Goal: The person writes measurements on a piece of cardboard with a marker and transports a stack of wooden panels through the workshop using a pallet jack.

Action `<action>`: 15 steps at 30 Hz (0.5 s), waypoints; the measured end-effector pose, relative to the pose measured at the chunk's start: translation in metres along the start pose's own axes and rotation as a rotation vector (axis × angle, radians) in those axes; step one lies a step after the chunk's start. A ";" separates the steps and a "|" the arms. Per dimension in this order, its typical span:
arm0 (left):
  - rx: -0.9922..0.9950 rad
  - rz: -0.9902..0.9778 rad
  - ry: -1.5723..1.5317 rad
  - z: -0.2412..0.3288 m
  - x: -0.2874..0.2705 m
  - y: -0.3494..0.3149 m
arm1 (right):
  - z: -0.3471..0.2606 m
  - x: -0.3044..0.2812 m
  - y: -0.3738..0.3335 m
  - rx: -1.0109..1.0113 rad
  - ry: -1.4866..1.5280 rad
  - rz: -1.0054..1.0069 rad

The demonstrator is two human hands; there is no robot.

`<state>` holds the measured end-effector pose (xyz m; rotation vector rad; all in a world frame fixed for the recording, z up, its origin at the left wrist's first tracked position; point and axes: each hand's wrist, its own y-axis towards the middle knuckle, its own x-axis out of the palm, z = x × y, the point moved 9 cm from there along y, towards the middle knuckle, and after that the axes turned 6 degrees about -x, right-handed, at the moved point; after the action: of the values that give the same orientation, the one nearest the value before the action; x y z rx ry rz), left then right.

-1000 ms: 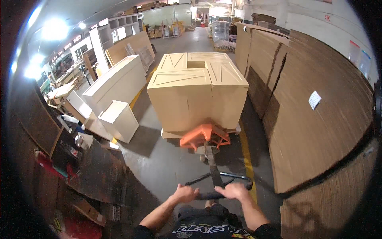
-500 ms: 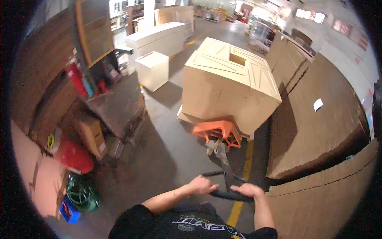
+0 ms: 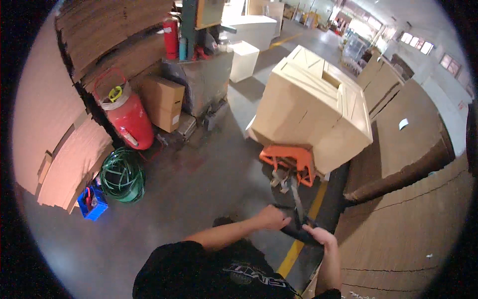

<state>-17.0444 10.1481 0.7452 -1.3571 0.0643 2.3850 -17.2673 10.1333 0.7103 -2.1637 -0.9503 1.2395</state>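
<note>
Both my hands are on the black handle (image 3: 293,230) of an orange pallet jack (image 3: 288,157). My left hand (image 3: 274,218) is closed round the left part of the loop, and my right hand (image 3: 320,234) grips its right side. Ahead, the jack's forks are hidden beneath a large pale wooden cabinet (image 3: 303,112). Raised cross-shaped panels and a rectangular cutout show on the cabinet's top. The jack's metal shaft (image 3: 296,197) runs from the handle toward the orange body.
Stacked brown boards (image 3: 398,244) line the right, close to my right arm. On the left are a red tank (image 3: 130,119), a carton (image 3: 162,102), a coil of green strapping (image 3: 122,175) and a blue crate (image 3: 93,204). A yellow line (image 3: 290,259) marks the floor.
The view has swung left, so the tank, coil and crate appear further in. The handle and cabinet sit further right in the picture. Both hands keep their grip.
</note>
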 end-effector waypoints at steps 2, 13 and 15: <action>0.079 -0.034 0.041 0.031 0.016 -0.037 | 0.096 0.068 -0.007 0.104 0.144 0.032; 0.243 0.093 0.086 0.050 0.055 -0.372 | -0.064 0.310 -0.249 0.112 0.216 -0.001; 0.173 0.008 0.043 0.053 0.076 -0.422 | -0.060 0.360 -0.282 0.011 0.117 0.072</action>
<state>-16.9709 10.5733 0.7737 -1.3288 0.2816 2.2973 -17.1823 10.5861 0.7333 -2.2527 -0.8226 1.1338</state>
